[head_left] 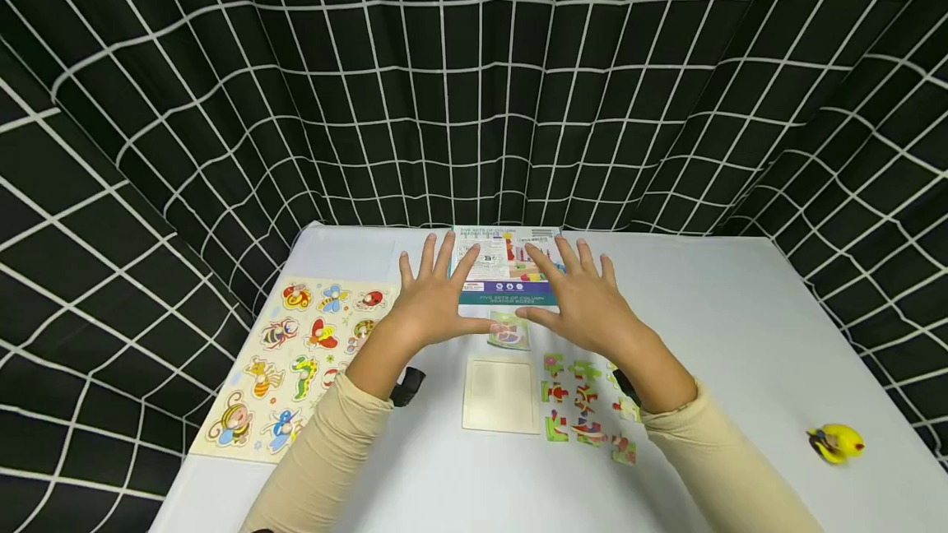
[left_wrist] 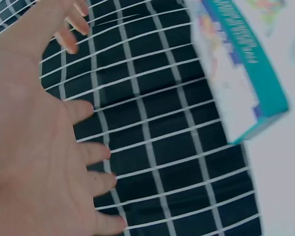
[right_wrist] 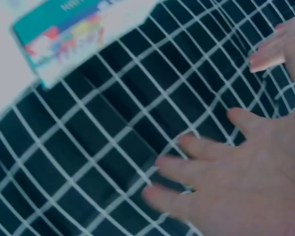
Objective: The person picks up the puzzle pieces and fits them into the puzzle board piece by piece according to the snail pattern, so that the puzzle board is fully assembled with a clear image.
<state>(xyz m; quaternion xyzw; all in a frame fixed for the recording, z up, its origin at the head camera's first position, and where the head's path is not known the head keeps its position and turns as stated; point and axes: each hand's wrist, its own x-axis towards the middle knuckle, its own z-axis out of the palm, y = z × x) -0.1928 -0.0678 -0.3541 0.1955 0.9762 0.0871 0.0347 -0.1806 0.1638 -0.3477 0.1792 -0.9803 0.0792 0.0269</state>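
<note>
Both hands are raised over the table with fingers spread, holding nothing. In the head view my left hand (head_left: 437,298) overlaps the left edge of a printed box (head_left: 507,294), and its thumb overlaps a small picture card (head_left: 509,331). My right hand (head_left: 592,307) overlaps the box's right edge. Below them lies a square puzzle tray (head_left: 501,395) with a raised rim and a bare inside. Right of it are several loose jigsaw pieces (head_left: 585,397), some partly hidden by the right wrist. Each wrist view shows its palm side, fingers apart.
On the left lies a board of insect pictures (head_left: 304,368), partly covered by the left forearm. A small yellow toy (head_left: 837,442) sits at the far right. Black curtain with a white grid (head_left: 489,105) surrounds the white table (head_left: 711,311) at the back and sides.
</note>
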